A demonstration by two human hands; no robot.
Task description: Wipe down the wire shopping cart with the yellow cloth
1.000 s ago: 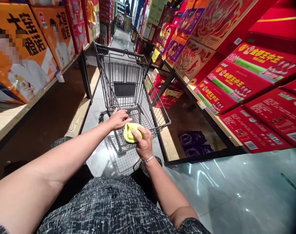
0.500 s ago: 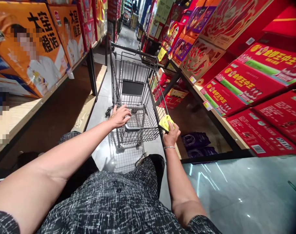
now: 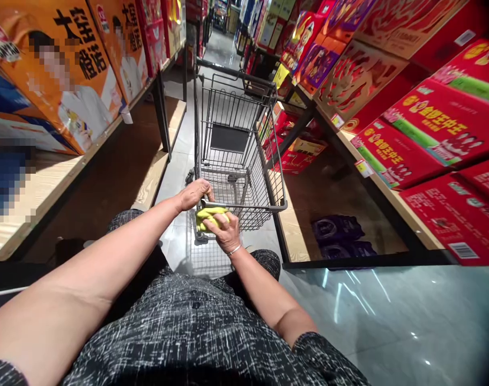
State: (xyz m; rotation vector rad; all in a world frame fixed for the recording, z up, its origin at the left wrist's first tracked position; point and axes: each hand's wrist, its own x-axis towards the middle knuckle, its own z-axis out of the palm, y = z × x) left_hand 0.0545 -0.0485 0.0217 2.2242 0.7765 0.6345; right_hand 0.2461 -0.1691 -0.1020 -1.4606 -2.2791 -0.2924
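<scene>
A dark wire shopping cart (image 3: 264,206) stands in front of me with its basket end nearest my body. My left hand (image 3: 194,194) is closed over the corner of its rim on the left, fingers bent down around the bar. Bunched in my right hand (image 3: 225,234) is a yellow cloth (image 3: 212,210), pressed against the front rim close beside my left hand. My right fingers are curled into the cloth. Wire mesh is all I make out inside the basket.
Shelves flank the cart on both sides. Orange boxes (image 3: 67,69) fill the left shelf (image 3: 108,139); red boxes (image 3: 433,123) are stacked on the right. Purple packs (image 3: 341,236) lie low under the right shelf. A tiled aisle (image 3: 218,48) runs on beyond the cart.
My right hand has carried the yellow cloth left along the rim, from the right corner to beside my left hand. The left hand's spread fingers have closed on the rim.
</scene>
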